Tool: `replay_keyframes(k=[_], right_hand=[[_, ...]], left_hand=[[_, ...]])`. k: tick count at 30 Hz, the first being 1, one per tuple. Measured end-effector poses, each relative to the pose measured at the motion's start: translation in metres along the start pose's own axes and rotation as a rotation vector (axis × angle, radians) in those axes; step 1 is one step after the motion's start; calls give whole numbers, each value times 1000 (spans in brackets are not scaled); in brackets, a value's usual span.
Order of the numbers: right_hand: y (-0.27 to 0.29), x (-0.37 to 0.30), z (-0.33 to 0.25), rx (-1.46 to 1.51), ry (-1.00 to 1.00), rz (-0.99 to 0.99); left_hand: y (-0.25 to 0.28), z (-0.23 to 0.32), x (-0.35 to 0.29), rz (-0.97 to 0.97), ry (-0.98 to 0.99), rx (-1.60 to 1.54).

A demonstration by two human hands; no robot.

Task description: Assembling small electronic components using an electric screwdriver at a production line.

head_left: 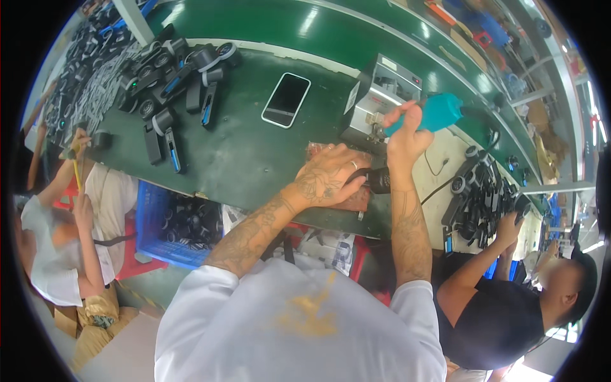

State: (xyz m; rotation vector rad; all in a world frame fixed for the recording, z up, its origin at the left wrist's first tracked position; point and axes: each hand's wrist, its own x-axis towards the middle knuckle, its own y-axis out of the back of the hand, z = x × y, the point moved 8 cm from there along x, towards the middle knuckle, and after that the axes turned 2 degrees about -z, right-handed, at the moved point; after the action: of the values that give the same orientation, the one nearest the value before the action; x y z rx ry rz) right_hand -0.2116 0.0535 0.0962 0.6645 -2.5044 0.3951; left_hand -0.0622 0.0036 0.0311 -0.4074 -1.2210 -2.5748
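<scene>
My right hand (407,137) is closed around a teal power screwdriver (442,111). Its tip end points left, close to the front of a grey metal box-shaped machine (375,102), apparently a screw feeder. My left hand (331,176) presses down on a black device part with a round end (380,181), its fingers curled over it. Beneath that hand lies a flat reddish-brown pad (355,202) on the green work surface. Part of the black piece is hidden by my fingers.
A white-edged phone (286,100) lies left of the machine. Several black parts with blue strips (172,83) are piled at the far left, more (474,197) at the right. A blue crate (149,219) stands below the bench edge. Co-workers sit on both sides.
</scene>
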Motion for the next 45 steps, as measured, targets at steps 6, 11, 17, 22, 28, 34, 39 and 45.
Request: replay_keyframes(k=[6,11,17,22,28,34,39,45], right_hand=[[10,-31,-24,41,-194,30],[22,-58,-37,101,-205,-25],[23,-66,-35,110,-214,-56],[29,-76,-19,134,-234,-22],[31,-76,-16,187,-169,-21],[39,-85,-8,31,-304,57],[56,-112,-47,322,-312,192],[78,-151,-72,213,-280,111]], left_hand=[[10,-1,-2,73,-1,18],[8,-1,1,77,-26,27],[5,-1,-1,87,-21,34],[2,2,2,48,-19,52],[7,5,7,3,-8,41],[16,13,0,90,-160,55],[23,44,-38,148,-318,272],[174,-65,-101,631,437,120]])
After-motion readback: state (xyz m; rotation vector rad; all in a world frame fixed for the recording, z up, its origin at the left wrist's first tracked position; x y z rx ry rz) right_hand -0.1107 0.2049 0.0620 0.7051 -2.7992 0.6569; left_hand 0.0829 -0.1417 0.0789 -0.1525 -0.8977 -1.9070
